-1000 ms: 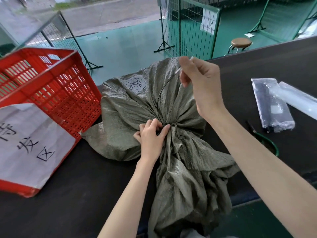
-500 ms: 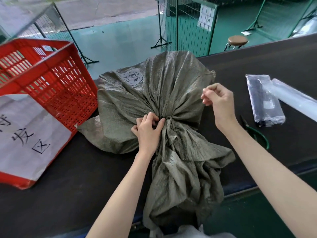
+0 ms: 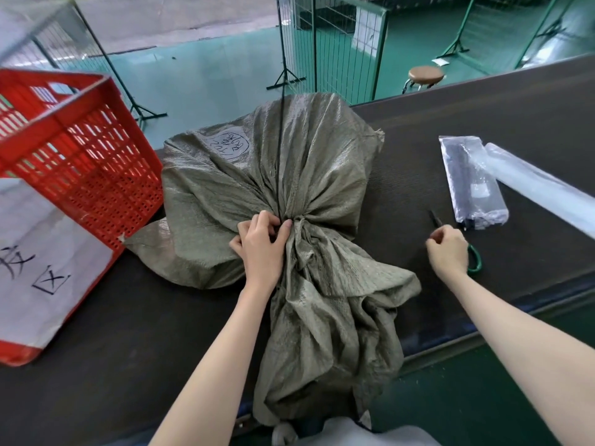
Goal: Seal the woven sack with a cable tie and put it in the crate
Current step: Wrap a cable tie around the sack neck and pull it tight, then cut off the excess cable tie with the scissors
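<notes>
The grey-green woven sack (image 3: 322, 175) lies on the dark table (image 3: 128, 333), its neck gathered in the middle. My left hand (image 3: 262, 249) grips that neck from the left. A black cable tie (image 3: 279, 156) rises from the neck, and its long tail stands free, almost straight up. The loop around the neck is hidden by my fingers. My right hand (image 3: 447, 252) is off to the right, fingers curled over the green-handled cutters (image 3: 475, 260), which lie on the table. The red crate (image 3: 80, 156) stands at the left, tilted, touching the sack's corner.
A white paper sign (image 3: 32, 252) with black characters hangs on the crate's front. Plastic packets (image 3: 473, 185) and a clear roll (image 3: 541, 194) lie at the right. The sack's loose mouth hangs over the table's near edge. Wire fence panels (image 3: 331, 43) and a stool (image 3: 425, 74) stand beyond.
My right hand let go of the cable tie's tail and dropped down to the right onto the cutters. My left hand stayed on the sack's neck.
</notes>
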{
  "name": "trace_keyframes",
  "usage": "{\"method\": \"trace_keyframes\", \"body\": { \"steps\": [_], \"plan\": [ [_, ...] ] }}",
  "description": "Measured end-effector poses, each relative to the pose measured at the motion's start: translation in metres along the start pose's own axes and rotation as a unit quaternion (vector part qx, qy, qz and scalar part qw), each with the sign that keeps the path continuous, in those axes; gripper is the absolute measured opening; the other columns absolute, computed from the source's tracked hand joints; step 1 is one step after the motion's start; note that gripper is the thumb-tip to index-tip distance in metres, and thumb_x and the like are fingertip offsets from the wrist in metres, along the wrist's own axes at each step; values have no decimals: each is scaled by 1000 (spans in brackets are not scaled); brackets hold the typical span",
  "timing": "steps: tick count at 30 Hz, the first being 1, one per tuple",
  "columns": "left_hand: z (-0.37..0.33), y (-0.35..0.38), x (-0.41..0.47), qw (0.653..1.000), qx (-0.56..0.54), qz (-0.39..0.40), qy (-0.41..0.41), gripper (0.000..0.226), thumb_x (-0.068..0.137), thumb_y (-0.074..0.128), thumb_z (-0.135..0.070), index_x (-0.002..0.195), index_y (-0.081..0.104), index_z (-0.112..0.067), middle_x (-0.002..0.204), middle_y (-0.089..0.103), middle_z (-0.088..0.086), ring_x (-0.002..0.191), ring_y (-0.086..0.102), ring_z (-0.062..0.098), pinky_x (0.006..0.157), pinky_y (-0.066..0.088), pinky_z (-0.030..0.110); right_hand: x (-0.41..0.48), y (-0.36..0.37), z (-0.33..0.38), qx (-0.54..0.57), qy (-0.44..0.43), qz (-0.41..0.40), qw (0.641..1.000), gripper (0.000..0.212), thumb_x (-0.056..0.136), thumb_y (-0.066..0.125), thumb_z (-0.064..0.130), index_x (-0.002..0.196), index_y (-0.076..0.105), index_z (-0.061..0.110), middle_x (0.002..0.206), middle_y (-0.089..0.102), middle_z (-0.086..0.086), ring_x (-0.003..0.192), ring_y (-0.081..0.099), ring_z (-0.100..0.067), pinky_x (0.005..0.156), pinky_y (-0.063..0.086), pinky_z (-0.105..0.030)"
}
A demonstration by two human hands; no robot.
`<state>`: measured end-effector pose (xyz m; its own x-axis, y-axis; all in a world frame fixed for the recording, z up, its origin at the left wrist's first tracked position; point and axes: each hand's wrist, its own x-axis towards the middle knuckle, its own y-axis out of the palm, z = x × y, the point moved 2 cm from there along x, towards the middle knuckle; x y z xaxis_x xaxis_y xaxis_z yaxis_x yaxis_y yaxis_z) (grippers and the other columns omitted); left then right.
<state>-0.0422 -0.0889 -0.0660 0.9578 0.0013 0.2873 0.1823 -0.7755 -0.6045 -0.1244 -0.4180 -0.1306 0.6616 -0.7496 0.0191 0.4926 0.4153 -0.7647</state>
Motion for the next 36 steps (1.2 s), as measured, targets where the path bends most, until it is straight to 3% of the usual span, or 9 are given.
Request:
{"method": "trace_keyframes", "body": {
  "steps": [4, 9, 18, 23, 26, 28, 31, 36],
  "plan": [
    [0, 0, -1, 1000, 1, -2, -2, 20, 90, 59, -39, 82, 47, -26, 80, 47, -13, 96, 36, 10, 82, 17, 33, -4, -1, -27, -115, 37, -31, 992, 28, 81, 59, 7, 108, 55, -2, 119, 48, -30, 113, 44, -46, 96, 36, -49],
    [-1, 1, -1, 1000, -2, -2, -2, 19, 91, 59, -38, 82, 47, -26, 79, 47, -12, 95, 36, 11, 82, 18, 34, -6, 0, -43, -152, 86, -14, 985, 36, 83, 59, 10, 116, 52, -1, 129, 45, -29, 121, 37, -45, 100, 30, -51],
    [-1, 1, -1, 1000, 4, -6, 0, 20, 91, 59, -38, 83, 48, -24, 81, 49, -10, 96, 37, 12, 82, 18, 34, 3, -8, -48, -142, 80, 13, 986, 37, 79, 62, 0, 113, 48, -4, 123, 47, -33, 115, 45, -48, 96, 37, -49],
    [-1, 1, -2, 1000, 3, -11, -2, 20, 91, 59, -37, 83, 49, -22, 82, 52, -7, 96, 37, 12, 82, 18, 34, 1, -10, -41, -188, 102, 64, 975, 58, 74, 70, 9, 118, 33, -2, 122, 52, -34, 112, 53, -47, 92, 43, -47],
    [-3, 1, -2, 1000, 6, -10, -5, 19, 92, 57, -36, 84, 49, -21, 82, 51, -8, 96, 35, 12, 82, 17, 34, -3, -8, -36, -207, 100, 77, 970, 56, 77, 64, 10, 119, 29, 0, 121, 55, -31, 111, 55, -46, 91, 43, -46],
    [-4, 0, -2, 1000, 6, -6, -6, 18, 93, 56, -35, 84, 49, -21, 82, 50, -9, 96, 35, 11, 83, 17, 33, -6, -7, -32, -176, 117, 77, 974, 55, 79, 62, 9, 122, 29, 0, 123, 54, -30, 113, 54, -46, 90, 43, -47],
    [-5, -1, -1, 1000, 11, -6, -8, 18, 94, 55, -34, 84, 48, -21, 83, 50, -9, 96, 34, 11, 83, 17, 34, -8, -5, -18, -43, 150, 72, 985, 48, 81, 61, 8, 121, 35, 2, 124, 52, -31, 113, 52, -47, 92, 42, -47],
    [-8, -3, -1, 1000, 8, 3, -21, 19, 95, 52, -32, 81, 50, -19, 82, 54, -6, 99, 39, 14, 83, 17, 33, -26, 0, 24, 153, 118, 29, 981, 49, 79, 69, 6, 124, 50, 3, 117, 61, -21, 112, 54, -34, 80, 37, -28]
  ]
}}
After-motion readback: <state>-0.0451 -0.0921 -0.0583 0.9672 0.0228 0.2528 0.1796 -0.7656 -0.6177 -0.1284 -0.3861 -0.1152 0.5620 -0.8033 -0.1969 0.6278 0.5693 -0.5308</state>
